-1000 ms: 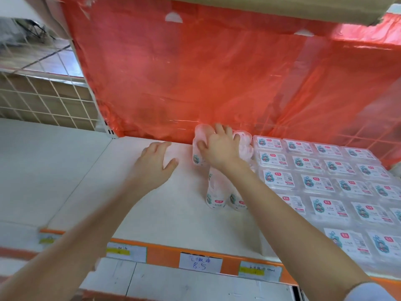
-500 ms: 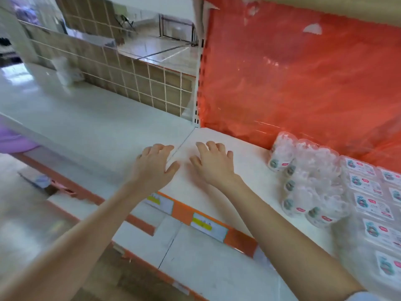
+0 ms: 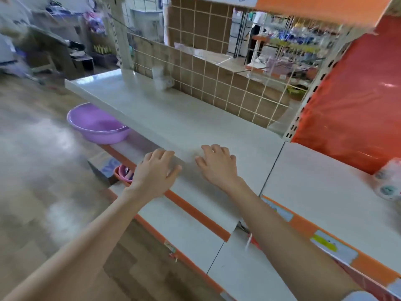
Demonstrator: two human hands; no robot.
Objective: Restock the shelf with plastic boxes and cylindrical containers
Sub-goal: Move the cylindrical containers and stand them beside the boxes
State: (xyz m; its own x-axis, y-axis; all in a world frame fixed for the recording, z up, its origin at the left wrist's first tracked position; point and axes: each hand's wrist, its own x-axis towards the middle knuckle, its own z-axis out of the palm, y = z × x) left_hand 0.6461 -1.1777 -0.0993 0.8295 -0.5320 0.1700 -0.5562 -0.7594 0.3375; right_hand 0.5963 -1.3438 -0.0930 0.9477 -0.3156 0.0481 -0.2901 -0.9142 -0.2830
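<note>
Both hands have swung left along the shelf [image 3: 195, 118], past the seam between its boards, leaving the wrapped cylindrical containers [image 3: 388, 181] well off to the right of the right hand [image 3: 217, 166], at the frame's edge against the orange sheet [image 3: 358, 94]. Neither grip holds anything. The right hand's fingers are loosely spread, palm down over the white board, perhaps touching it, though blur hides that. The left hand [image 3: 156, 170], just beside it, keeps its grip relaxed and spread over the shelf's front edge. Below and left of that hand, a purple basin [image 3: 97, 124] sits under the board.
</note>
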